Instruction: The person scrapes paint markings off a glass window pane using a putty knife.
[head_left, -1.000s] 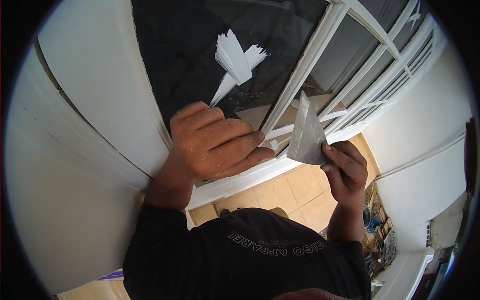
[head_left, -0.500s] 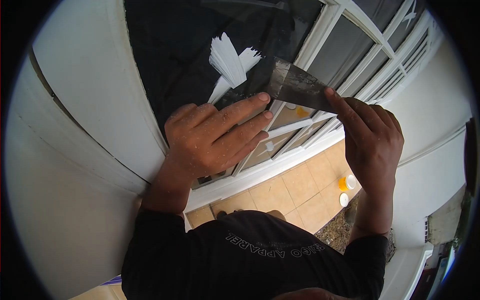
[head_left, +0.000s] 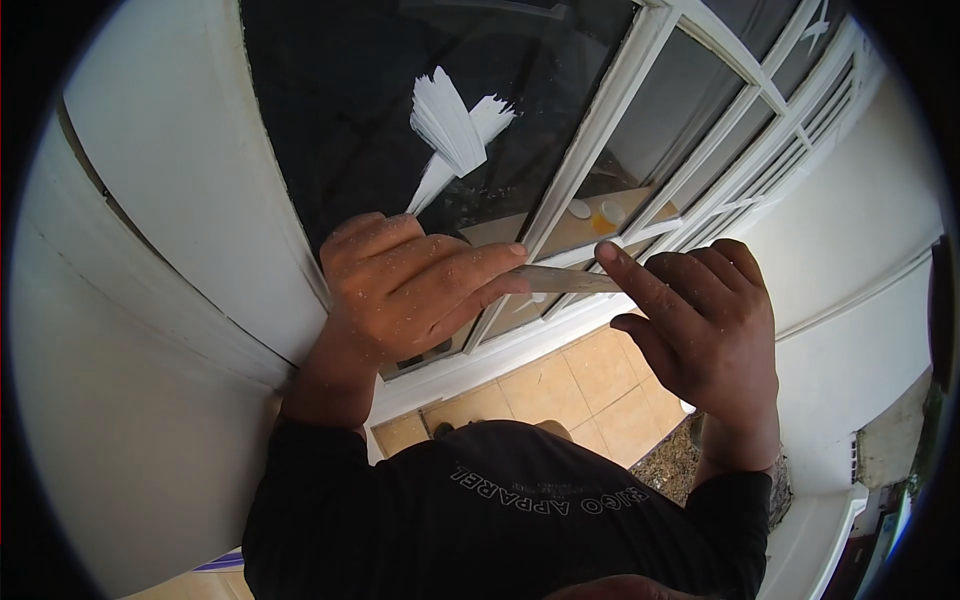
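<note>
Between my hands, a thin flat strip [head_left: 570, 280] is seen nearly edge-on, in front of the white window frame. My left hand [head_left: 400, 285] grips its left end between fingertips and thumb. The index finger of my right hand [head_left: 700, 320] touches the strip's right end, with the thumb held apart below and the other fingers curled. Pale specks cover the back of my left hand. Above the hands, a dark glass pane [head_left: 350, 110] bears a white brushed cross mark [head_left: 448, 125].
White window bars [head_left: 600, 110] run up to the right. A pale wall panel [head_left: 170, 130] stands close on the left. Below lies a tan tiled floor [head_left: 545, 390], with gravelly ground [head_left: 668, 458] beside it. A white wall [head_left: 850, 230] is on the right.
The strip has tilted from its broad face to nearly edge-on and dropped lower. My right hand has moved down and left, and its thumb has come away from the fingers.
</note>
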